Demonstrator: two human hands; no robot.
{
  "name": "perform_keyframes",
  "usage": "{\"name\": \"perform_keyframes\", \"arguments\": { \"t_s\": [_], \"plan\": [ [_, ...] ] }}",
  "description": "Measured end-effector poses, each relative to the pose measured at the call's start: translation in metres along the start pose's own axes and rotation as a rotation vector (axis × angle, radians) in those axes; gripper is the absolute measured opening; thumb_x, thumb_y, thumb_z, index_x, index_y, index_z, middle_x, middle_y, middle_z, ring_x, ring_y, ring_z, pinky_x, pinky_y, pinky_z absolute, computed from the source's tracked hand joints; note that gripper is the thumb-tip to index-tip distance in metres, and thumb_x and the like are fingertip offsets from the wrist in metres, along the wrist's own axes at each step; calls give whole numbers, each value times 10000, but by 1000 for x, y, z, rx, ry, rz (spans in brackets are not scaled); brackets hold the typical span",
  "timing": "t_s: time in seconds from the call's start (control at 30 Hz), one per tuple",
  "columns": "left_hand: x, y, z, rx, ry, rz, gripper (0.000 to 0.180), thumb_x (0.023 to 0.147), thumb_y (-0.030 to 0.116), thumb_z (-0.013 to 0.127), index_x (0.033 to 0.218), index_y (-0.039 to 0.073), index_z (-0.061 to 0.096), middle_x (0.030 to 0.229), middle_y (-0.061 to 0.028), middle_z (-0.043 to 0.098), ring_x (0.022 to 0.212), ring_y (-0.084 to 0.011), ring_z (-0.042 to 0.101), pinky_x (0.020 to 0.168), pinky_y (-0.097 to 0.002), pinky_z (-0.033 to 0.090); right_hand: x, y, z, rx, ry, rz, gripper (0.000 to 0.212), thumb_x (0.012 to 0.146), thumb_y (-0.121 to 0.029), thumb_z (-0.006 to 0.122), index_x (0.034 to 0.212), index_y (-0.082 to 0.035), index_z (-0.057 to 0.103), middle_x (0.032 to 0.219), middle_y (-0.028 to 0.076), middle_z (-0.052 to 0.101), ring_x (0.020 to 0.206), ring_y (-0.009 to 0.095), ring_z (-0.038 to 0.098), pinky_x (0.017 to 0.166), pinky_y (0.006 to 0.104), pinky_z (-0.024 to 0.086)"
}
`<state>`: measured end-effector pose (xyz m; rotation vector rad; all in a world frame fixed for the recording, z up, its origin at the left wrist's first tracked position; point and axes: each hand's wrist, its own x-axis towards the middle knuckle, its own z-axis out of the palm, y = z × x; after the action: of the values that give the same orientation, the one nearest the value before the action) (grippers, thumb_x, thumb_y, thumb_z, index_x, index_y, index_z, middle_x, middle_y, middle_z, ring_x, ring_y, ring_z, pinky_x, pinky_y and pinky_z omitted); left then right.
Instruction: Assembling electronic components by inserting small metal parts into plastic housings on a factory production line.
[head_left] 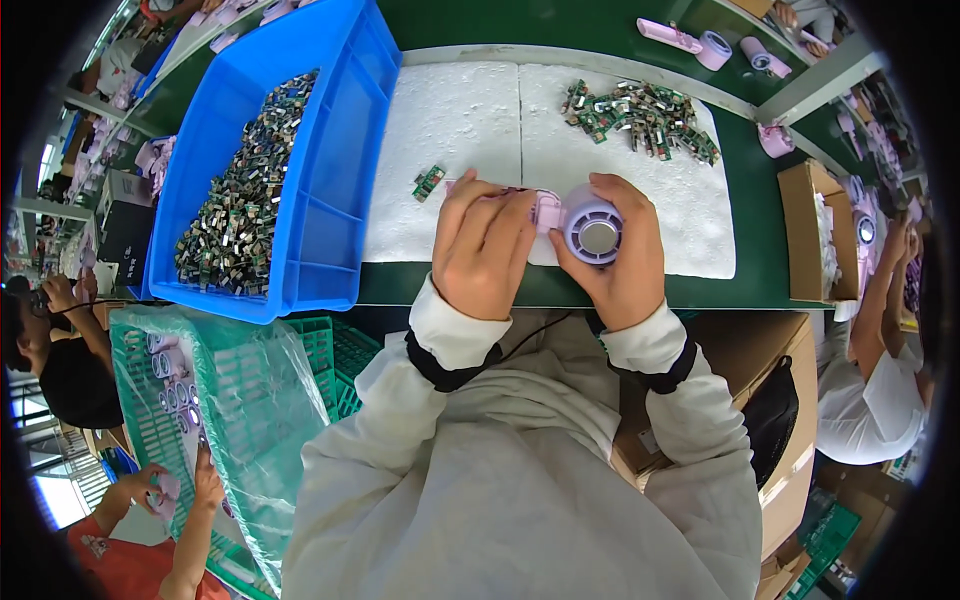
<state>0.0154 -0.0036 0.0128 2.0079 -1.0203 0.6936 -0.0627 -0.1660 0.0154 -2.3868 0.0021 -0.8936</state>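
Note:
A lavender-pink handheld fan (594,228) is held between my two hands above the white foam sheets. My left hand (482,250) wraps around its handle end, which is mostly hidden under my fingers. Around the round, spoked head, my right hand (632,250) grips with thumb and fingers. A pink hinge-like part (547,212) shows between the hands. Just beyond my left hand lies a single small green circuit board (429,183). Farther off on the right sits a heap of similar boards (645,118).
At left stands a blue bin (345,170) of small circuit boards. Below it, a green crate (225,360) lined with clear plastic holds pink fan parts. An open cardboard box (800,235) borders the right. More fan pieces (712,50) lie at the back. Co-workers sit on both sides.

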Motion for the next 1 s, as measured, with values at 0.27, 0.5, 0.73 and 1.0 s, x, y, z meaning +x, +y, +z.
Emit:
{"name": "perform_keyframes", "arguments": {
  "t_s": [0.27,0.5,0.73,1.0],
  "plan": [
    [2,-2,11,61,-6,-27,291,794,-55,713,1067,43,729,975,-98,662,1148,-349,620,1100,-581,410,5,4,-2,232,-61,126,571,819,-143,814,1274,-8,497,1287,184,563,1107,326,608,947,364,490],
    [2,-14,13,48,-44,49,302,770,-28,715,1070,-1,704,1013,-117,636,1138,-360,624,1043,-571,474,6,5,0,350,-109,238,501,879,-140,766,1280,-11,494,1301,179,548,1127,286,593,949,346,482],
    [1,-24,7,81,-140,154,304,771,-4,682,1075,0,695,1023,-114,631,1125,-348,631,1020,-557,496,2,9,1,283,-101,63,507,862,-142,778,1270,-22,502,1303,198,541,1166,317,563,966,370,472],
    [9,-24,1,68,-185,159,294,750,30,671,1042,4,685,981,-117,608,1083,-326,630,1005,-543,510,2,13,1,272,-139,-11,517,841,-135,794,1257,-33,505,1287,198,547,1143,328,575,950,375,480]
  ]
}}
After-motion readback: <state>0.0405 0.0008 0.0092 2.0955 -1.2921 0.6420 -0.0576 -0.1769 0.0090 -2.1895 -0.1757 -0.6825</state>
